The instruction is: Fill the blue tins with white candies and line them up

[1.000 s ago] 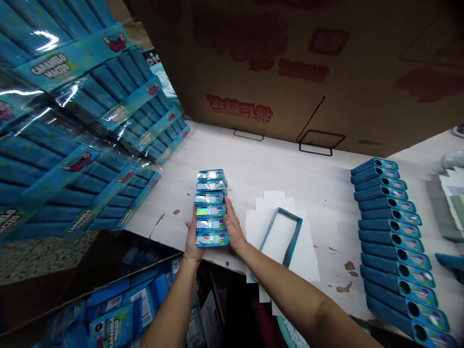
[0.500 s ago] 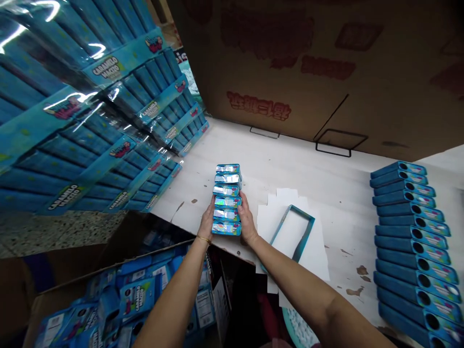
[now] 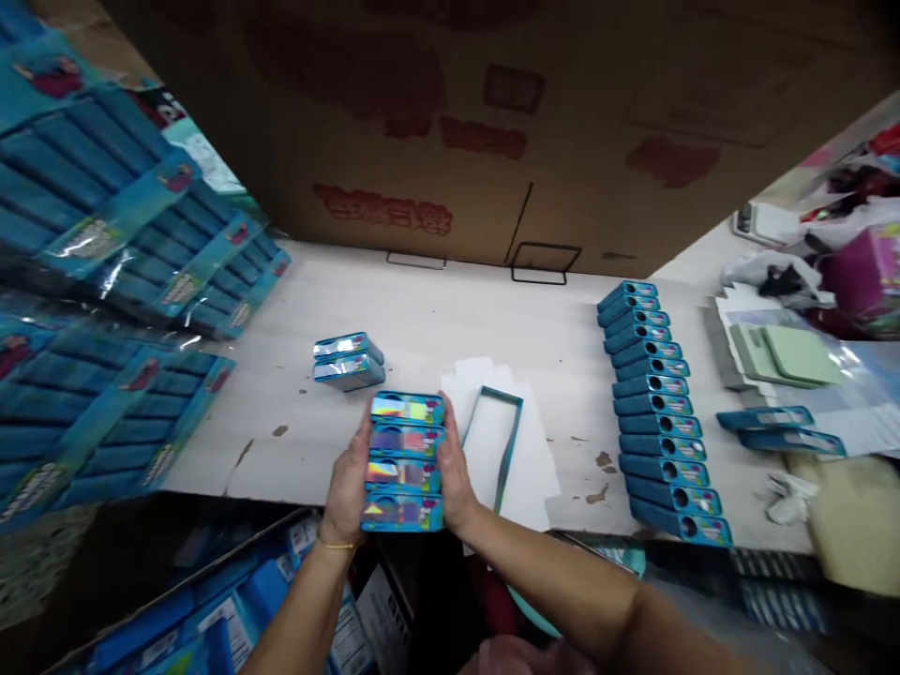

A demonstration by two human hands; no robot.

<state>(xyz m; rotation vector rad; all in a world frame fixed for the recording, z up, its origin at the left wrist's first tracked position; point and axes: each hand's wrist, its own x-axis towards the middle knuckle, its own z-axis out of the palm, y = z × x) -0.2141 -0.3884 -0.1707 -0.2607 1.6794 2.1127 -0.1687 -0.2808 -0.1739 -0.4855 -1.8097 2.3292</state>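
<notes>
Several small blue candy boxes with shiny, reflective seals [image 3: 403, 472] are squeezed together in a row between my two hands. My left hand [image 3: 348, 483] presses on the row's left side. On the right side, my right hand [image 3: 456, 473] closes against the same boxes. Two more blue boxes [image 3: 348, 367] stand side by side on the table, just beyond my left hand and apart from the held row. To the right of my hands, a blue open cardboard frame [image 3: 512, 442] lies on white card sheets [image 3: 538, 473].
A long row of blue boxes [image 3: 657, 403] stands on the right of the white table [image 3: 436, 319]. Wrapped display packs [image 3: 105, 403] are stacked at left. Behind rises a large brown carton [image 3: 450, 159]. Below left, an open carton holds blue packaging [image 3: 232, 619].
My hands have lifted several boxes away from the row and drawn them closer, leaving two boxes behind on the table. The view has swung to the right.
</notes>
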